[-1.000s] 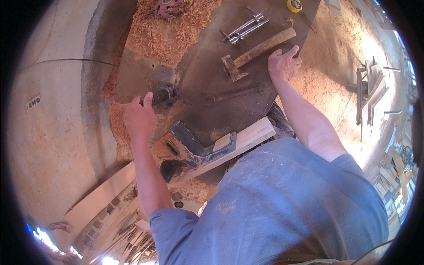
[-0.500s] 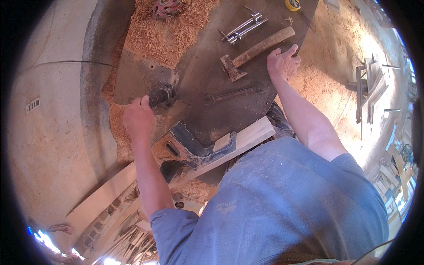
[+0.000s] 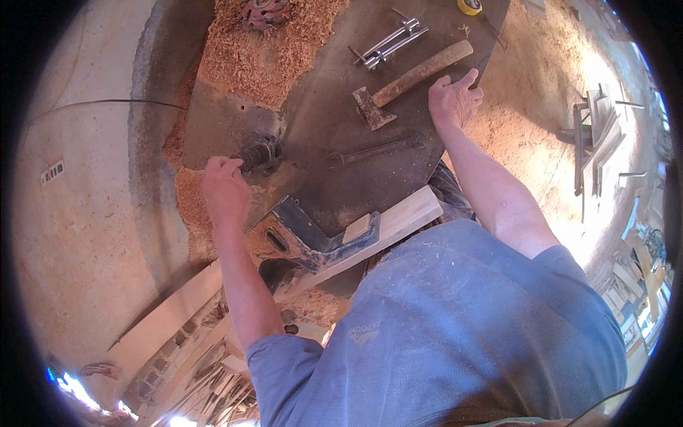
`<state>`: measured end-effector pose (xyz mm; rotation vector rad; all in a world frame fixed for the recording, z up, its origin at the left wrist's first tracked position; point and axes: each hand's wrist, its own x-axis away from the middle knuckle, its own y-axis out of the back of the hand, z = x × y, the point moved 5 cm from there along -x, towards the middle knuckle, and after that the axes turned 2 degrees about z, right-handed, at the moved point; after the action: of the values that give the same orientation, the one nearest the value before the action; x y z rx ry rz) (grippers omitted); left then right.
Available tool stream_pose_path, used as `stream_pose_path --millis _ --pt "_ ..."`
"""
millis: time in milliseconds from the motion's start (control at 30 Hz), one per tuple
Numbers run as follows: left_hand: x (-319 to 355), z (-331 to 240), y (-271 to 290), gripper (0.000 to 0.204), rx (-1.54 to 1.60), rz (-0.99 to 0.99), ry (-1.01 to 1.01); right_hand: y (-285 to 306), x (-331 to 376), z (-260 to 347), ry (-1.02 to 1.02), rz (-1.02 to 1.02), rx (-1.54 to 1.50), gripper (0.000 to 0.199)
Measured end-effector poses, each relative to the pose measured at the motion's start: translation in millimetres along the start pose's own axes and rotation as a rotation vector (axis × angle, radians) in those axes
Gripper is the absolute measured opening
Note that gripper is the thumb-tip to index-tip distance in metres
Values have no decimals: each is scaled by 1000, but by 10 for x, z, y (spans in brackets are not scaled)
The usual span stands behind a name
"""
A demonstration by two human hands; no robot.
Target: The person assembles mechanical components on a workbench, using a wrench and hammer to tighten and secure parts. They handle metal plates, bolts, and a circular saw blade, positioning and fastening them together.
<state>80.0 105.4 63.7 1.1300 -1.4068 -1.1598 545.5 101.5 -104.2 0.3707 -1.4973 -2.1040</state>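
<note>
Head view looks down on a dusty metal machine table [image 3: 313, 142] ringed with sawdust [image 3: 263, 57]. Left hand [image 3: 226, 191] closes its fingers around the dark ribbed cutter head [image 3: 257, 152] standing up from the table near its left edge. Right hand [image 3: 454, 99] rests flat, fingers spread and holding nothing, on the table's right rim beside the hammer [image 3: 409, 82]. A long wrench [image 3: 373, 151] lies between the hands. Turning the cutter head well likely calls for a firm grip on its ribs, with the right hand kept braced
</note>
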Motion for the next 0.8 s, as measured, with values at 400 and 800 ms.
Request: stream_pose_path --millis 400,800 --pt "-28 -20 21 29 33 33 119 10 -1 0 -13 22 2 77" --pt "-35 21 17 27 74 26 137 3 -4 3 -22 34 9 79"
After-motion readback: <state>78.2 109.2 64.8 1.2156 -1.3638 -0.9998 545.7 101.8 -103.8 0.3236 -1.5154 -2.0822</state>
